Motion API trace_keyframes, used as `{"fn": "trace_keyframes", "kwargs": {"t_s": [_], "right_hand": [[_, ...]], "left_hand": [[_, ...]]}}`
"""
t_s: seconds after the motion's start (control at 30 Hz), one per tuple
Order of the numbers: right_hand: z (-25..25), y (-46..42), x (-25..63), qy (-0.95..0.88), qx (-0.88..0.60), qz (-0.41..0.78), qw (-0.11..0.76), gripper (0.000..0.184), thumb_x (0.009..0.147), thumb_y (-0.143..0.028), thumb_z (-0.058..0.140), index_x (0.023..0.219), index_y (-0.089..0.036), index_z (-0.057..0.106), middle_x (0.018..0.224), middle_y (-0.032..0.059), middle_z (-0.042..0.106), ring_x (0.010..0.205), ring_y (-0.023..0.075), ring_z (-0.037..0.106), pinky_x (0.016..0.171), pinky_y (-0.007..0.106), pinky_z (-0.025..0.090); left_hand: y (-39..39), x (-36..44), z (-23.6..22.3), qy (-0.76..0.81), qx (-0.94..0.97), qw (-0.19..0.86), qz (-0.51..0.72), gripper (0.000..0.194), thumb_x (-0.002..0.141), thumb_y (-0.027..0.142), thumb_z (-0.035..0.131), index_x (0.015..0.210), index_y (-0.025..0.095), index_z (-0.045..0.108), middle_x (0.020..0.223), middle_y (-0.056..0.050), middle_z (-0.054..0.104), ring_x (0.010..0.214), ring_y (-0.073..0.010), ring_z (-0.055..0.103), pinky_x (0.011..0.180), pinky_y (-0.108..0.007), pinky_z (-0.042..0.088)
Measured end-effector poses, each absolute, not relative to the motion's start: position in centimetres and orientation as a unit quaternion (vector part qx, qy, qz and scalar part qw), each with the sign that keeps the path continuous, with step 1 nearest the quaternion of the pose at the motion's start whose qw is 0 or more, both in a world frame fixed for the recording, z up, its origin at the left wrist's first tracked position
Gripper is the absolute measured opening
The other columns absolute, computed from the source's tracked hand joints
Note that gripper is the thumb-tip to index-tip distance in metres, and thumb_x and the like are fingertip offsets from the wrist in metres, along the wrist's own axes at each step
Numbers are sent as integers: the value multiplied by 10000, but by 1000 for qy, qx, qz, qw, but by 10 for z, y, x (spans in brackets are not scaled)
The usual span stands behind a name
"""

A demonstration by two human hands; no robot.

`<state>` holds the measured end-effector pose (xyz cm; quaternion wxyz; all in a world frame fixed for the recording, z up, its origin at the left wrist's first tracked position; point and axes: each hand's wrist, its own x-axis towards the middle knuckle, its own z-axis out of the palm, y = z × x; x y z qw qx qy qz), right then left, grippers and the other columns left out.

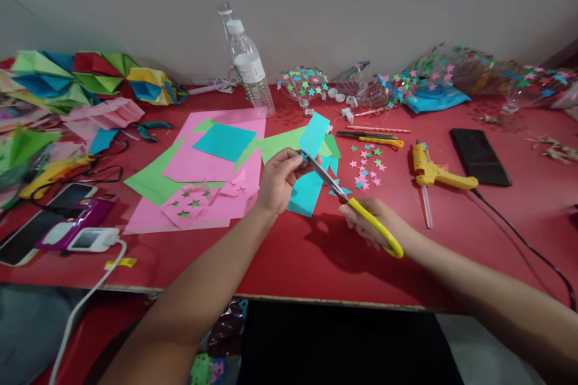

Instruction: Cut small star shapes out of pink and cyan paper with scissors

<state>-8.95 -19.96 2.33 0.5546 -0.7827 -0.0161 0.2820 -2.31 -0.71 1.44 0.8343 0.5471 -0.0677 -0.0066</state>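
Note:
My left hand (279, 179) pinches a small teal paper piece (314, 134) and holds it up above the red table (316, 252). My right hand (370, 221) grips yellow-handled scissors (356, 207), whose blades point up-left and meet the lower edge of that paper. Under the scissors lies a larger teal sheet (306, 192). To the left, pink paper (212, 192) lies over green sheets, with a teal square (224, 142) on top. Small cut-out paper stars (366, 169) are scattered just right of the scissors.
A yellow glue gun (436, 174) with a black cord lies at the right beside a black phone (480, 156). A plastic bottle (250, 72) stands at the back. Folded paper shapes (90, 78), star-covered clear wraps (433, 81), a utility knife (374, 138), phones and a charger (85, 239) fill the edges.

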Motion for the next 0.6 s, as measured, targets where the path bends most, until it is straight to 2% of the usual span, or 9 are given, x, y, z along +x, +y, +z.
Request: {"fn": "trace_keyframes", "kwargs": {"t_s": [0.37, 0.6], "right_hand": [[14, -202, -90, -48, -780, 287, 554, 474, 852, -600, 556, 624, -206, 422, 442, -66, 376, 344, 58, 360, 330, 210, 255], [15, -198, -93, -21, -769, 297, 566, 478, 846, -610, 546, 619, -206, 427, 407, -73, 375, 308, 59, 367, 298, 196, 267]], "left_hand": [[-1, -21, 15, -89, 551, 829, 31, 174, 713, 158, 641, 612, 184, 501, 606, 41, 554, 757, -170, 705, 854, -393, 566], [-5, -21, 15, -77, 545, 834, 29, 158, 724, 182, 650, 639, 183, 516, 661, 28, 597, 814, -177, 708, 818, -364, 565]]}}
